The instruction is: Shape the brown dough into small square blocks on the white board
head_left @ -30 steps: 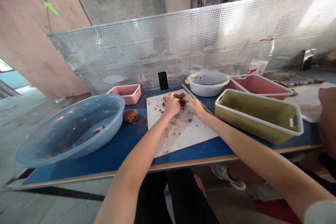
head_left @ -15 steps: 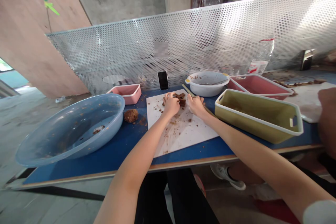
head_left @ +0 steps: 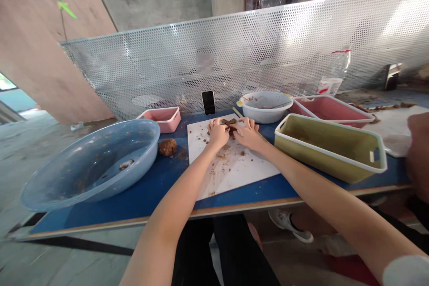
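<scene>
Brown, crumbly clay-like pieces (head_left: pixel 230 122) lie in a small heap near the far edge of a white board (head_left: pixel 234 172). My left hand (head_left: pixel 217 134) curls over the heap's left side, fingers bent around the pieces. From the right, my right hand (head_left: pixel 248 135) reaches in with its fingertips on the same pieces, facing the left hand. Crumbs and smears are scattered over the board around both hands. A thin pale stick (head_left: pixel 237 111) runs beneath my right hand, its middle hidden. What lies under the palms cannot be seen.
Left are a large blue basin (head_left: pixel 139 154), a brown lump (head_left: pixel 167 147) and a pink basket (head_left: pixel 169 123). A phone (head_left: pixel 208 103) leans on the mesh screen (head_left: pixel 161 62). Right stand a white basin (head_left: pixel 266 114), olive basket (head_left: pixel 321 161), red basket (head_left: pixel 335 109) and another person's arm (head_left: pixel 418 147).
My right hand has moved left from the stick side onto the brown pieces, closing the gap between the hands. My left hand has stayed at the heap.
</scene>
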The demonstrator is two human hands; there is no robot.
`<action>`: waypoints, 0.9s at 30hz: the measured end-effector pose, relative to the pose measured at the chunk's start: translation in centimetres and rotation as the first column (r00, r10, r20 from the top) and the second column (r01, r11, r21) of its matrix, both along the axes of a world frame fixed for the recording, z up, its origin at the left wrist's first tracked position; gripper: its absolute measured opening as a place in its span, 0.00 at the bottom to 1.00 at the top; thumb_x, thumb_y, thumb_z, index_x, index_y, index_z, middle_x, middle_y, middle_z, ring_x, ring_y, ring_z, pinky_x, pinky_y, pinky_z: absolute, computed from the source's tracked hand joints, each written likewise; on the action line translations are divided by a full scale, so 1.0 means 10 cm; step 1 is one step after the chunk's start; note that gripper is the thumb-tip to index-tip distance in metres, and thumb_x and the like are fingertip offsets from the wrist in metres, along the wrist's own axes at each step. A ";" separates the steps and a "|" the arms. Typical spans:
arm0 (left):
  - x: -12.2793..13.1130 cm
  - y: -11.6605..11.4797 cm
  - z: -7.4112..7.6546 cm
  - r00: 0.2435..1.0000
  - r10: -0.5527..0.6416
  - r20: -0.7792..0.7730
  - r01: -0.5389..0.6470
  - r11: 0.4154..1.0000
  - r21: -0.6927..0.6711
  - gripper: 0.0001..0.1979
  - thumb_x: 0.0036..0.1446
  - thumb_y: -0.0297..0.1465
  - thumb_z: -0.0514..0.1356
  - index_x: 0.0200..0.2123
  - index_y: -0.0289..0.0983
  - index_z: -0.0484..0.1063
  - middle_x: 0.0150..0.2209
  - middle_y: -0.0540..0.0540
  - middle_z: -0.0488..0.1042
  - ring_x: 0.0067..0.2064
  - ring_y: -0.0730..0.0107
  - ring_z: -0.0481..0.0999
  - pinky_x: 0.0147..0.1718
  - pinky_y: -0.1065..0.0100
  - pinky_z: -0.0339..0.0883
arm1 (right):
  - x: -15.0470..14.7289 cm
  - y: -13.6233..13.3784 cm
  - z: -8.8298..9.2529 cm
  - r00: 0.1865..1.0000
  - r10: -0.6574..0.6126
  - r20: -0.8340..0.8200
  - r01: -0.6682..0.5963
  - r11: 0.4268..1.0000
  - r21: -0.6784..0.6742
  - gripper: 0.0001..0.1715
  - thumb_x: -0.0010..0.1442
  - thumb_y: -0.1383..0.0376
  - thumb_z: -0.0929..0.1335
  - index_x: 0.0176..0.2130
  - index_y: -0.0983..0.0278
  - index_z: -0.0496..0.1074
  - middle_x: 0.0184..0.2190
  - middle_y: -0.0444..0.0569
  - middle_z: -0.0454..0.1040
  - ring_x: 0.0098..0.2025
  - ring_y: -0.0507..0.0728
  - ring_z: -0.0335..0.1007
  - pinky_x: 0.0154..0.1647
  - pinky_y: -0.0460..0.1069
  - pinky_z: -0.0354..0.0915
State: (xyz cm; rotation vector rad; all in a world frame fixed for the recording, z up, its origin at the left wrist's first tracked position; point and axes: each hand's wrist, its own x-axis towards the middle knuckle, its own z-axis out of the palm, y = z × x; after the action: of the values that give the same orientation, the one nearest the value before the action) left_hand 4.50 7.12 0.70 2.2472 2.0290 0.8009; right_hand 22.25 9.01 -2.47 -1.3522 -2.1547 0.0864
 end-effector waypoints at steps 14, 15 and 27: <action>-0.03 0.05 -0.07 0.999 -0.009 0.040 0.007 0.999 0.052 0.18 0.65 0.19 0.59 0.40 0.41 0.89 0.74 0.39 0.71 0.76 0.38 0.60 0.72 0.38 0.63 | 0.01 -0.03 0.01 1.000 -0.010 -0.010 0.010 1.000 0.003 0.28 0.74 0.51 0.67 0.66 0.52 0.81 0.71 0.62 0.64 0.69 0.80 0.58 0.67 0.74 0.61; -0.02 0.06 -0.07 0.999 -0.008 0.043 0.006 0.998 0.056 0.18 0.65 0.19 0.59 0.40 0.41 0.88 0.74 0.39 0.71 0.76 0.38 0.61 0.72 0.38 0.63 | 0.00 -0.04 0.02 1.000 -0.007 -0.012 0.007 1.000 0.007 0.27 0.74 0.51 0.67 0.66 0.52 0.81 0.70 0.62 0.64 0.68 0.80 0.59 0.67 0.74 0.61; -0.16 -0.11 -0.15 0.995 -0.008 0.098 -0.017 0.968 0.249 0.28 0.61 0.14 0.57 0.58 0.43 0.81 0.69 0.34 0.70 0.74 0.40 0.64 0.71 0.41 0.66 | 1.28 -0.25 0.91 0.966 -0.192 0.175 0.200 0.979 -0.032 0.33 0.82 0.45 0.60 0.66 0.55 0.83 0.60 0.65 0.83 0.59 0.73 0.77 0.62 0.68 0.66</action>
State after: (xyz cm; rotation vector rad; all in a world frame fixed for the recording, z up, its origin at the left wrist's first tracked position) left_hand 2.90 6.05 -0.85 2.2709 1.9891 1.2044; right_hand 35.05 6.47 6.65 -1.6471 -2.1554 -0.0568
